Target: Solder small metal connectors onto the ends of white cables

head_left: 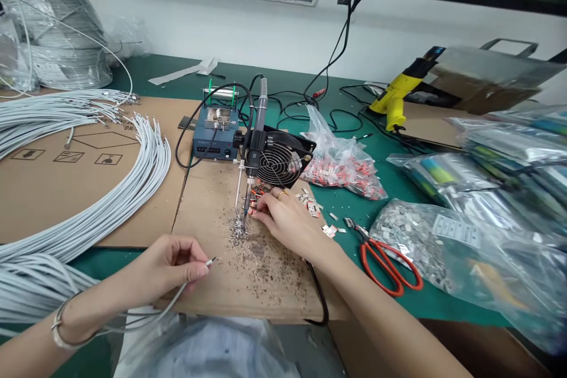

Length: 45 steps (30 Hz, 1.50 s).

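Piece [251, 211] in right hand [283, 220] mostly hidden; cable bundles [119, 204] cut off left.

Yellow gun-shaped tool [396, 93], orange-handled scissors [375, 243]

Your grey cable [208, 263] slants up, dark-tipped, from your left hand [181, 266]; a small orange-and-white piece [251, 211] is pinched in your right hand [279, 215].
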Each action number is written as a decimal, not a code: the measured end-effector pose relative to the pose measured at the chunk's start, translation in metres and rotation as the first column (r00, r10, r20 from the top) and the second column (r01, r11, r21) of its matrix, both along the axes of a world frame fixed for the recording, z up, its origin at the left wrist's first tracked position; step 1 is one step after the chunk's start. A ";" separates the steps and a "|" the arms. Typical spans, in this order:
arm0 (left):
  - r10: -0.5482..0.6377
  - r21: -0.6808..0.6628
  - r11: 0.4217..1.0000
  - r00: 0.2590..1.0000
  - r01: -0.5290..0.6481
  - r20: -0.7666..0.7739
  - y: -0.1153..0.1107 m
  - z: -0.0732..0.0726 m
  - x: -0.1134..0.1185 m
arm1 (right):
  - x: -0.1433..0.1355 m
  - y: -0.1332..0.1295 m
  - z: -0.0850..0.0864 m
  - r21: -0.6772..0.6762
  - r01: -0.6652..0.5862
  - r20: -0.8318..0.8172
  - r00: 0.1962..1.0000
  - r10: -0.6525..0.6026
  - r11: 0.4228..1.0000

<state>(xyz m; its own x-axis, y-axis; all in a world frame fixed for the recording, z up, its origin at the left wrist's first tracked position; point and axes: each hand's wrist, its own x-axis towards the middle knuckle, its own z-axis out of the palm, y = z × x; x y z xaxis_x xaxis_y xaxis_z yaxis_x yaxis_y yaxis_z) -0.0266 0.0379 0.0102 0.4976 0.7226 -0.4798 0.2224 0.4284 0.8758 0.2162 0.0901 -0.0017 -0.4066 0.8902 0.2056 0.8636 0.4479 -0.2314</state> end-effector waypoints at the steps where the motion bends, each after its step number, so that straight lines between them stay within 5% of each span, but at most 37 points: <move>1: 0.004 -0.013 1.000 1.000 -0.003 0.005 0.003 0.000 0.001 | 0.001 -0.001 0.000 -0.004 -0.007 0.004 1.000 0.007 1.000; 7: -0.001 -0.001 1.000 0.998 0.001 -0.069 0.028 0.009 0.016 | 0.008 -0.006 0.008 -0.077 -0.024 -0.045 0.999 0.021 0.997; 10: -0.044 0.007 0.999 0.994 0.044 -0.101 0.043 0.011 0.027 | 0.008 -0.013 0.012 -0.263 -0.058 -0.298 0.954 -0.024 0.963; 15: -0.122 0.062 0.990 0.991 0.125 -0.047 0.058 0.004 0.036 | -0.001 -0.023 0.001 -0.579 -0.267 -0.660 0.709 -0.250 0.771; 19: -0.117 0.048 0.992 0.993 0.118 -0.035 0.060 0.000 0.038 | -0.010 -0.023 -0.011 -0.654 -0.368 -0.745 0.462 -0.481 0.661; 22: -0.113 0.044 0.992 0.992 0.115 -0.054 0.059 -0.002 0.038 | -0.013 -0.021 -0.014 -0.679 -0.390 -0.733 0.385 -0.560 0.622; 35: -0.093 0.067 0.993 0.995 0.095 -0.039 0.059 0.003 0.042 | -0.013 -0.023 -0.007 -0.681 -0.350 -0.732 0.310 -0.606 0.644; 45: -0.084 0.035 0.996 0.996 0.085 -0.031 0.059 0.004 0.043 | -0.013 -0.024 -0.006 -0.684 -0.313 -0.729 0.327 -0.601 0.659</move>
<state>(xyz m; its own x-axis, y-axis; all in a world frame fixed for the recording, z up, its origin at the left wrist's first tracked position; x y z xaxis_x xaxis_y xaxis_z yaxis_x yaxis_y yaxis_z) 0.0159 0.0972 0.0139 0.5439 0.6956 -0.4693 0.2820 0.3752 0.8830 0.2036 0.0661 -0.0074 -0.2287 0.9238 -0.3071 -0.0640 -0.3291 -0.9421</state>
